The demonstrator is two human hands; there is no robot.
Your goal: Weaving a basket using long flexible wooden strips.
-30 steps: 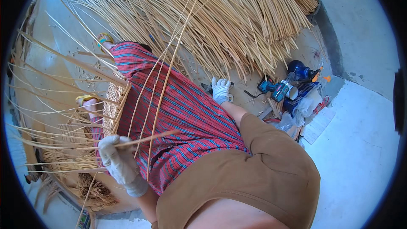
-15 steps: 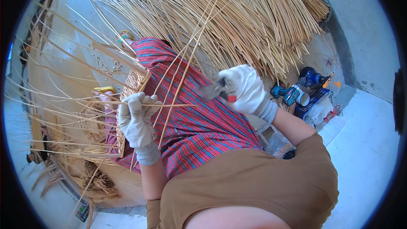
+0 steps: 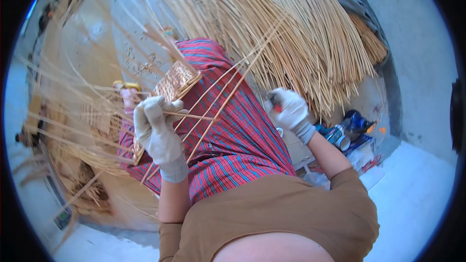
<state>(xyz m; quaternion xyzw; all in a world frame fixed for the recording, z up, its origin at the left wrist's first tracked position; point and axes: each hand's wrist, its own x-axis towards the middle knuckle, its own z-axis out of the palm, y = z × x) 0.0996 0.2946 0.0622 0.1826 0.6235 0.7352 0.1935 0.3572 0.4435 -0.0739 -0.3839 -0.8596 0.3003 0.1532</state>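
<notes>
A partly woven wicker basket (image 3: 175, 78) rests tilted on my lap, over red plaid cloth (image 3: 247, 138). Long loose stakes fan out from it to the left, smeared by motion. My left hand (image 3: 159, 128), in a white work glove, pinches a thin wicker rod (image 3: 196, 116) beside the basket; its cut end points right. Several other rods (image 3: 221, 108) cross over the cloth. Off to the right, my right hand (image 3: 290, 109), also gloved, is closed round what look like red-handled pruning shears (image 3: 277, 108). The hand hides most of that tool.
A large spread of long wicker rods (image 3: 310, 63) covers the floor ahead. At right lie a teal power drill (image 3: 332, 135) and a dark blue object (image 3: 358, 120). A second woven piece (image 3: 99, 116) lies at left, with a dark fibre bundle (image 3: 90, 184) nearer me.
My right hand has moved right and slightly down with the shears, away from the rods. The left hand keeps its pinch on the rod. The whole view has shifted a little.
</notes>
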